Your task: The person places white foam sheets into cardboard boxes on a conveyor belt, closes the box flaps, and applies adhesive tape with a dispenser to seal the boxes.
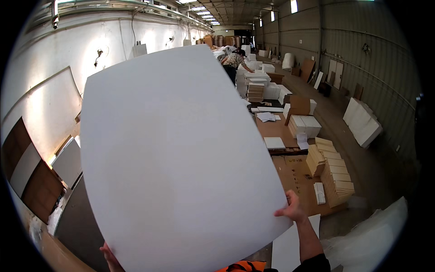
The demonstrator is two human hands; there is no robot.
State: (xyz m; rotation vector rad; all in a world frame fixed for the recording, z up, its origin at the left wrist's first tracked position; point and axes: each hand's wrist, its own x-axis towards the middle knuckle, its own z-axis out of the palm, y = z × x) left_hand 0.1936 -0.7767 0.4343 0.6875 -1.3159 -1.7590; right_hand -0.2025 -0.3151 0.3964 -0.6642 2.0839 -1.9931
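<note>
Their right hand has this huge white panel gripped around 4 o'clock, left hand holding near 7.

Industrial hall, workshop or warehouse type. Evidence: corrugated metal wall, high roof, counter bearing stacked white packs, piled cream boards, co-worker bending beside further white stacks.

A white wall runs off on the left, patches of light glowing on it, pipes along its top. Over to the right, the ribbed wall is dim, with bright windows up high. Pale strips line the far roof, and a dull floor stretches past a brown worktop.
</note>
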